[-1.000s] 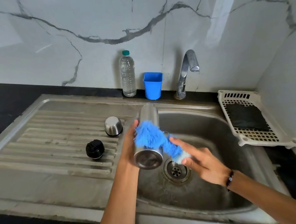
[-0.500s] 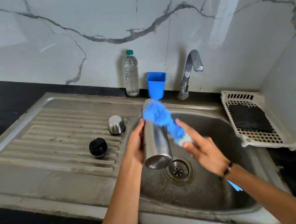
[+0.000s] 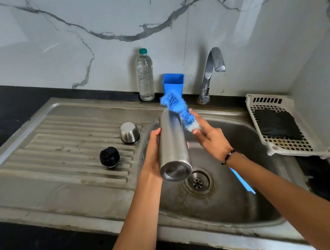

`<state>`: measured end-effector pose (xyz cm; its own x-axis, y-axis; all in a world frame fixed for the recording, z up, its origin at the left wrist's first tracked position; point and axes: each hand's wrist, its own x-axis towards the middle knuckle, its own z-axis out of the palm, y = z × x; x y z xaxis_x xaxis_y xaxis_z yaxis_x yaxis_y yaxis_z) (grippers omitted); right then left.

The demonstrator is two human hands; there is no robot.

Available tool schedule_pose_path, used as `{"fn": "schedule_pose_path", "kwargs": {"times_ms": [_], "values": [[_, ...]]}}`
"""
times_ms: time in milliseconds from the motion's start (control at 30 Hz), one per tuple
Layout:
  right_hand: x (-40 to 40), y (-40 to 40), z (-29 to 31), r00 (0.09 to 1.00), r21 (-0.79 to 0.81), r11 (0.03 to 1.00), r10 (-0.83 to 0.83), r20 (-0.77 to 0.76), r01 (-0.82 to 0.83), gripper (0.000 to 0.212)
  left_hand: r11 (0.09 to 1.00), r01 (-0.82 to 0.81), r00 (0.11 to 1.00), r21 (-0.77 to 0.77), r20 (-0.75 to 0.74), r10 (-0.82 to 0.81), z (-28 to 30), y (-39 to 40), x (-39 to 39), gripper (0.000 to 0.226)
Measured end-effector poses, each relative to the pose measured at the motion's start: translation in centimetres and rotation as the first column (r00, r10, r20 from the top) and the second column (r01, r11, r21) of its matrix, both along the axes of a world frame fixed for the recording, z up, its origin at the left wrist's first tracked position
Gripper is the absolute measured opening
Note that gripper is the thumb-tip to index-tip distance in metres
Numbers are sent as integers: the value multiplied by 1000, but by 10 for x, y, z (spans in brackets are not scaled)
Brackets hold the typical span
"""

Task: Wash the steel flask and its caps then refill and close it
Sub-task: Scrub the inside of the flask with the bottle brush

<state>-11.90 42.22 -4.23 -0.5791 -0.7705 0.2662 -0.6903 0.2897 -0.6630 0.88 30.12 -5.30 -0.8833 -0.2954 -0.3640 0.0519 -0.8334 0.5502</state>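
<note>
My left hand (image 3: 152, 152) grips the steel flask (image 3: 173, 146) over the sink bowl, its base tilted toward me and its mouth pointing away. My right hand (image 3: 209, 135) holds a blue bottle brush (image 3: 178, 107) by its handle; the bristles lie at the flask's far end, by the mouth. The blue handle tip (image 3: 242, 180) sticks out below my right forearm. On the draining board stand the steel cup cap (image 3: 129, 132) upside down and the black stopper cap (image 3: 109, 157).
The sink bowl (image 3: 237, 198) has its drain (image 3: 198, 181) just under the flask. Behind stand a clear water bottle (image 3: 145, 75), a blue cup (image 3: 173, 83) and the tap (image 3: 211, 74), which is not running. A white plastic tray (image 3: 279, 150) with a dark pad sits right.
The brush has slid from the flask's lower body up along it to the mouth end. The flask has tilted more upright in my left hand.
</note>
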Motion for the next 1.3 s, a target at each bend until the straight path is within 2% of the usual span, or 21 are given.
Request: {"fn": "schedule_pose_path", "kwargs": {"times_ms": [67, 133, 167, 200, 233, 300, 333, 400, 433, 467, 500, 567, 667, 700, 833, 933, 1000, 1067, 1167, 1233, 1300], "values": [[12, 12, 4, 996, -68, 995, 81, 33, -79, 54, 999, -41, 996, -4, 76, 41, -9, -8, 4, 61], [26, 33, 4, 981, -94, 977, 194, 22, -191, 54, 995, -92, 987, -38, 128, 97, -7, -14, 6, 70], [32, 43, 4, 973, -91, 969, 232, 2, -231, 53, 995, -94, 991, -17, 94, 95, -4, -14, 5, 73], [36, 53, 2, 967, -93, 962, 253, -32, -255, 52, 992, -100, 993, 78, 74, 94, 3, -11, 4, 65], [39, 61, 0, 961, -101, 957, 262, -92, -270, 51, 990, -124, 986, 63, 123, 116, 1, -9, 3, 49], [43, 70, -5, 922, -70, 950, 276, -273, -305, 50, 987, -156, 954, -25, 256, 157, -6, -10, -1, 43], [44, 71, -7, 883, -17, 952, 278, -378, -307, 50, 993, -122, 954, 2, 275, 117, -12, -6, 0, 39], [44, 71, -13, 781, 94, 967, 248, -573, -238, 55, 973, -186, 882, -140, 413, 228, -12, 8, 9, 18], [43, 71, -16, 745, 133, 973, 229, -626, -188, 62, 962, -262, 897, -79, 348, 272, -10, 18, 11, 13], [41, 71, -17, 729, 158, 977, 214, -650, -146, 71, 945, -326, 905, -37, 276, 323, -3, 26, 13, 20], [39, 73, -19, 725, 168, 978, 203, -658, -121, 78, 954, -299, 930, -10, 220, 294, 1, 28, 12, 24], [37, 79, -21, 728, 170, 980, 192, -658, -104, 83, 943, -312, 924, 114, 268, 273, 9, 19, 1, 23], [32, 93, -27, 781, 148, 987, 137, -610, -58, 75, 874, -292, 941, 388, 281, 189, 0, 0, -9, 37], [29, 97, -27, 812, 132, 991, 94, -576, -21, 71, 854, -303, 942, 423, 271, 200, -3, -4, -9, 36], [24, 102, -9, 847, 49, 997, -18, -531, 52, 64, 827, -337, 939, 449, 222, 262, -12, -6, -13, 30], [43, 83, 5, 781, 121, 990, 132, -611, -73, 57, 860, -320, 946, 397, 185, 266, -9, 3, -15, 36], [47, 75, 1, 738, 199, 977, 185, -649, -70, 70, 886, -305, 951, 348, 168, 262, -8, 9, -17, 36], [39, 75, -3, 764, 207, 978, 144, -629, -13, 72, 879, -285, 957, 381, 168, 238, -4, 12, -16, 36], [30, 75, 3, 828, 113, 992, 15, -561, 58, 66, 839, -292, 955, 459, 188, 230, -1, 13, -15, 36], [36, 74, 8, 825, 114, 993, 58, -562, 7, 66, 843, -298, 953, 447, 185, 239, -1, 14, -14, 37], [46, 75, 3, 778, 170, 982, 165, -606, -76, 64, 867, -306, 950, 393, 179, 254, -3, 14, -15, 38]]}}
